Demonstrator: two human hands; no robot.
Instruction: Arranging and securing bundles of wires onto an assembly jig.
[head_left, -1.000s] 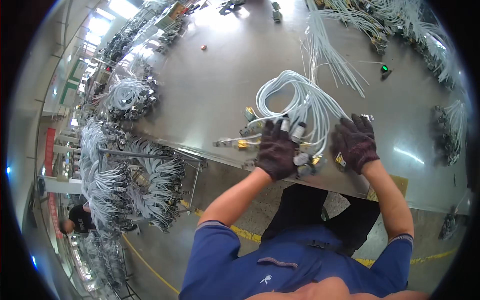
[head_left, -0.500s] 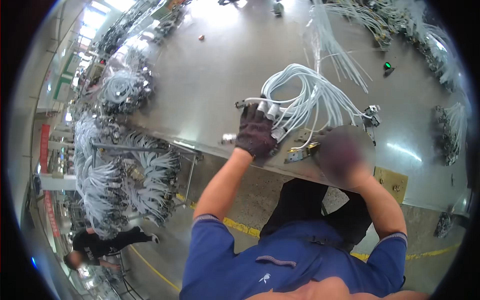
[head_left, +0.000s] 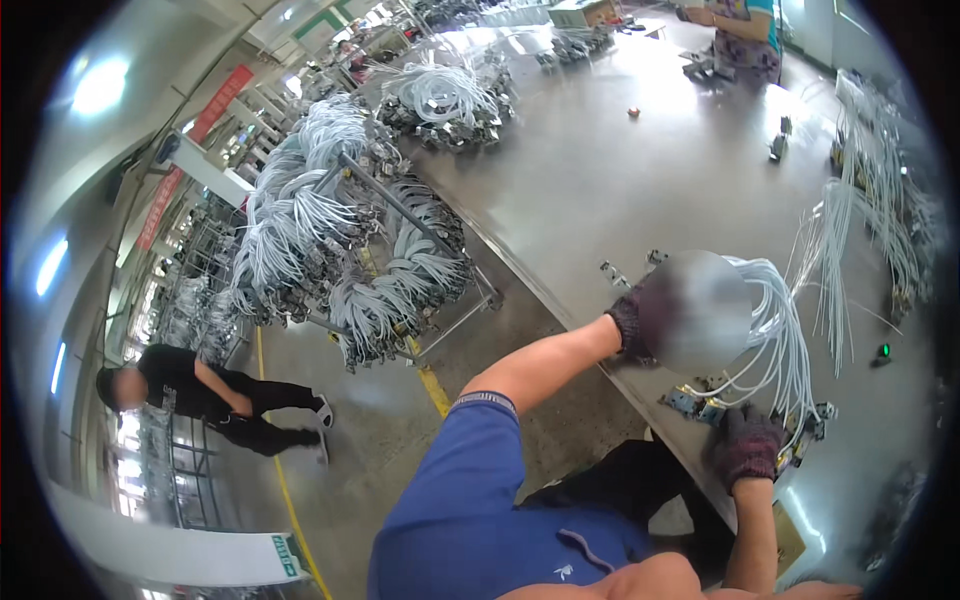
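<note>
Left hand, dark work glove, raised over the near edge of the grey worktable; fingers lost behind a blurred round patch, so grip cannot be told, though apparently closed on the top of the white cable bundle. Right hand, same dark glove, lower and nearer the body, fingers curled and closed on the bottom end of that bundle, among small metal connectors lying on the table edge.

Cable bundle: looped white leads running from the upper glove down to the lower glove, partly lifted off the tabletop, resting at the near right portion of the table.

Farther out on the table: loose white wire strands fanned to the right, well apart from the held bundle; a small green-lit object near the right rim; a heap of coiled harnesses at the far left corner.

Beside the table, left: a metal rack draped with many hanging grey-white harnesses. Beyond, on the concrete floor with a yellow line, a person in black, bent forward.
</note>
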